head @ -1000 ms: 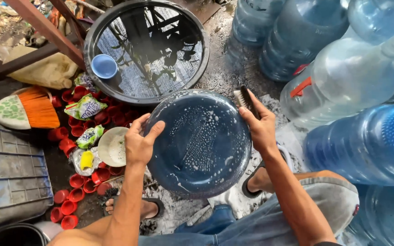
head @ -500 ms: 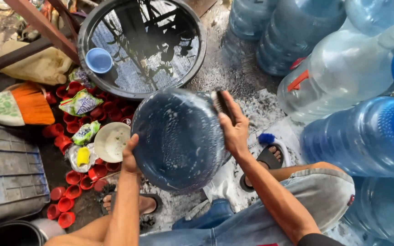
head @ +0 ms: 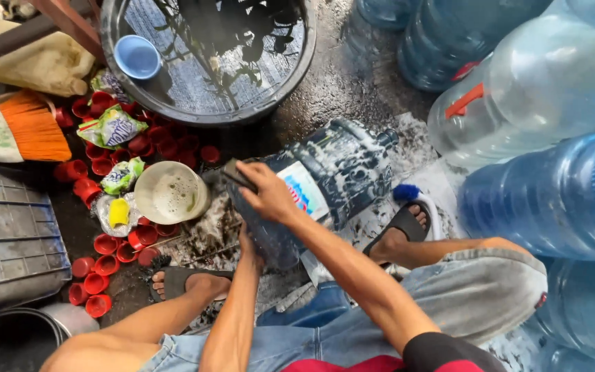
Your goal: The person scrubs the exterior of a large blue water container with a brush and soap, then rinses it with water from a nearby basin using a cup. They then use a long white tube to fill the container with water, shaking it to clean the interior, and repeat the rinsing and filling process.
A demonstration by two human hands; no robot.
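Observation:
A big blue water jug (head: 339, 172) lies on its side on the wet ground between my feet, soapy, with its neck pointing to the upper right. My right hand (head: 266, 193) presses a dark scrub pad (head: 235, 173) against the jug's near end. My left hand (head: 248, 242) sits low against the jug's base, partly hidden beneath my right forearm; its fingers do not show. A pale bowl of soapy water (head: 170, 193) stands just left of the jug.
A black basin of water (head: 208, 118) with a small blue cup (head: 137, 56) is beyond. Red caps (head: 105, 244), sachets, an orange broom (head: 32, 131) and a grey crate (head: 8, 241) lie left. Several large jugs (head: 538, 89) crowd the right. A blue brush (head: 408, 193) lies by my right foot.
The jug has been tipped from base-up facing me to lying on its side. My right hand has slid left across it with the pad; my left hand has dropped under the base.

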